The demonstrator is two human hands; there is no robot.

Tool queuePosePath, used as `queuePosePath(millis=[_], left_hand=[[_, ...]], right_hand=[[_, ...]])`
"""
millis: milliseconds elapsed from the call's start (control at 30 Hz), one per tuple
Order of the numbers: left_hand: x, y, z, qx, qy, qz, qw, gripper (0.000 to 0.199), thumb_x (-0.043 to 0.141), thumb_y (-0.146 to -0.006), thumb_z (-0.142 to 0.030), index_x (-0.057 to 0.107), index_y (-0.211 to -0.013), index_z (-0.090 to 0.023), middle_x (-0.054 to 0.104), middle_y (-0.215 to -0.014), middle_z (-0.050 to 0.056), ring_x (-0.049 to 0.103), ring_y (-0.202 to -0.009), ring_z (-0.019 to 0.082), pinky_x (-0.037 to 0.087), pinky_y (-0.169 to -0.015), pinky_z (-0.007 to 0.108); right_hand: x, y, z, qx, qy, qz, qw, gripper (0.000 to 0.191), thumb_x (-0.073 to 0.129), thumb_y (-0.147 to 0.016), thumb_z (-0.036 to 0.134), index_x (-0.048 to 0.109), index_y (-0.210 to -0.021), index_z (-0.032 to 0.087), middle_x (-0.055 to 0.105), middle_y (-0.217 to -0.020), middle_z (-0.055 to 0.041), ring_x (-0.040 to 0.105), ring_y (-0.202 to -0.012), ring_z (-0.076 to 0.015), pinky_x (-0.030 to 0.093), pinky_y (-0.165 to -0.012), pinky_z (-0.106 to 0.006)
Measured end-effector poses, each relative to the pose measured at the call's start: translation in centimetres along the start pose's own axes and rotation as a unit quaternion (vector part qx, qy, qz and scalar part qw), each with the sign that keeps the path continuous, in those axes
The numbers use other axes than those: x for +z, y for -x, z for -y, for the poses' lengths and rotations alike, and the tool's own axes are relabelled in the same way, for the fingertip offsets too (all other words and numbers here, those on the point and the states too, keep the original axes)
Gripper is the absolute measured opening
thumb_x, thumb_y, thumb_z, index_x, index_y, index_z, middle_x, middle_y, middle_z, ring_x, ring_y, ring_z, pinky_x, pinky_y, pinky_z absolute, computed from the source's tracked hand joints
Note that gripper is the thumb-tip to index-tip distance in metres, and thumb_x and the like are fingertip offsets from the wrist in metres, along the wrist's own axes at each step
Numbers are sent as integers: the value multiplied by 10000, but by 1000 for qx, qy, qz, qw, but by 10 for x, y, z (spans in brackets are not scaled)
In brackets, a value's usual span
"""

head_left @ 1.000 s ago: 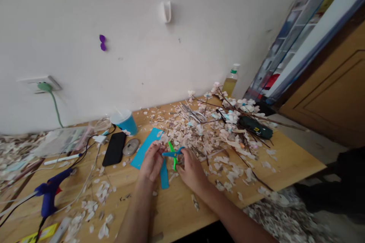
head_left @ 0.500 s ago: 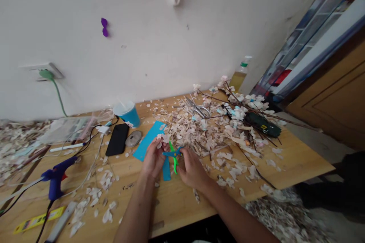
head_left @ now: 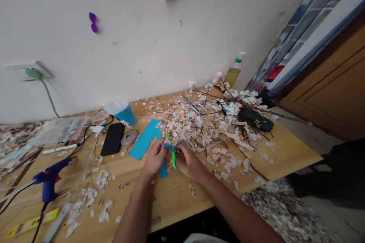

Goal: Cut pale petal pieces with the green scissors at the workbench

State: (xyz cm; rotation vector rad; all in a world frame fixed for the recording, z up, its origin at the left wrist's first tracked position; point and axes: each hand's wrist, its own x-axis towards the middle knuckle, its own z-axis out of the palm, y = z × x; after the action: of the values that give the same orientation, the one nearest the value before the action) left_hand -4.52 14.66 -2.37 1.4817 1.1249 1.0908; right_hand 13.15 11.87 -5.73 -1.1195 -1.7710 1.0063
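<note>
Small green-and-blue scissors (head_left: 173, 155) are held by the handles in my right hand (head_left: 191, 163), with their blades parted and pointing toward my left hand. My left hand (head_left: 155, 157) is closed at the blade tips; what it pinches is too small to make out. Beneath and behind the hands lie a blue sheet (head_left: 145, 139) and a narrow blue strip (head_left: 163, 169). A heap of pale petals (head_left: 185, 125) spreads just beyond the scissors.
Metal scissors (head_left: 194, 106) rest on the heap. Blossom branches (head_left: 236, 102), a bottle (head_left: 234, 71) and a dark green object (head_left: 256, 119) are at the right. A blue cup (head_left: 123, 113), phone (head_left: 113, 139), round tin (head_left: 129, 137) and glue gun (head_left: 51, 178) stand or lie left.
The view has shifted, so most things appear further left. The pale petals at my left fingertips no longer show there, and the scissors have turned slightly.
</note>
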Motion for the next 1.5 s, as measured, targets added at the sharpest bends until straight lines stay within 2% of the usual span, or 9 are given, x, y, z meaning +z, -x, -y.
queuePosePath(millis=[200, 367, 633, 833, 1000, 1167, 1267, 1400, 1500], left_hand=[[-7, -2, 10, 6, -15, -5, 1000, 221, 562, -879, -364, 565, -749, -185, 526, -723, -4, 471, -696, 147, 393, -647, 250], [-14, -4, 16, 2, 1, -2, 1000, 241, 609, -860, -423, 625, -825, -186, 566, -778, 14, 494, -724, 154, 408, -653, 252], [-7, -4, -1, 10, 62, -57, 996, 287, 711, -791, -449, 623, -812, -176, 568, -724, -3, 510, -688, 131, 417, -656, 243], [-4, -6, 5, -7, 116, -103, 988, 323, 770, -736, -439, 629, -849, -171, 628, -690, -3, 562, -648, 126, 452, -649, 239], [0, -7, 8, -9, 146, -108, 983, 288, 778, -737, -397, 641, -856, -173, 661, -710, 2, 605, -680, 132, 477, -678, 241], [1, -9, 12, -15, 174, -115, 978, 290, 808, -697, -346, 665, -891, -185, 687, -870, 26, 634, -805, 143, 490, -764, 250], [1, -9, 13, -40, 189, -116, 974, 277, 800, -698, -341, 671, -890, -187, 682, -874, 25, 625, -795, 139, 478, -751, 245], [4, -9, 10, -60, 236, -121, 962, 246, 769, -726, -378, 670, -849, -189, 660, -844, 11, 603, -769, 129, 469, -720, 243], [6, -10, 8, -65, 264, -134, 953, 232, 730, -772, -403, 659, -839, -192, 648, -842, 6, 593, -775, 127, 475, -742, 254]], right_hand=[[3, -2, -3, 22, 7, -13, 1000, 368, 643, -780, 185, 566, -1139, 214, 657, -1063, -59, 622, -959, -205, 495, -834, -340], [6, -4, -6, 39, 9, -42, 998, 311, 610, -783, 140, 625, -1085, 213, 684, -997, -43, 634, -882, -179, 501, -799, -318], [6, -6, -8, 71, 42, -74, 994, 304, 582, -789, 108, 657, -1065, 213, 701, -927, -39, 621, -790, -165, 491, -738, -303], [5, -3, -2, 58, 46, -56, 996, 294, 575, -799, 137, 629, -1076, 219, 662, -855, -18, 607, -764, -157, 483, -723, -284], [5, -3, -3, 34, 65, -70, 995, 310, 590, -792, 169, 579, -1097, 225, 638, -966, -48, 603, -857, -190, 487, -765, -320], [7, -1, -7, -4, 91, -75, 993, 432, 602, -756, 162, 509, -1172, 233, 589, -1119, -85, 574, -1034, -232, 479, -905, -387], [8, 0, -10, -26, 108, -89, 990, 468, 587, -762, 170, 481, -1216, 214, 555, -1195, -117, 535, -1137, -256, 458, -979, -426], [11, 0, -15, -44, 142, -114, 982, 475, 583, -780, 196, 467, -1240, 188, 542, -1221, -145, 508, -1180, -283, 440, -1020, -483], [12, 0, -16, -46, 158, -120, 979, 466, 584, -790, 204, 472, -1242, 199, 549, -1202, -138, 518, -1168, -285, 451, -1013, -487]])
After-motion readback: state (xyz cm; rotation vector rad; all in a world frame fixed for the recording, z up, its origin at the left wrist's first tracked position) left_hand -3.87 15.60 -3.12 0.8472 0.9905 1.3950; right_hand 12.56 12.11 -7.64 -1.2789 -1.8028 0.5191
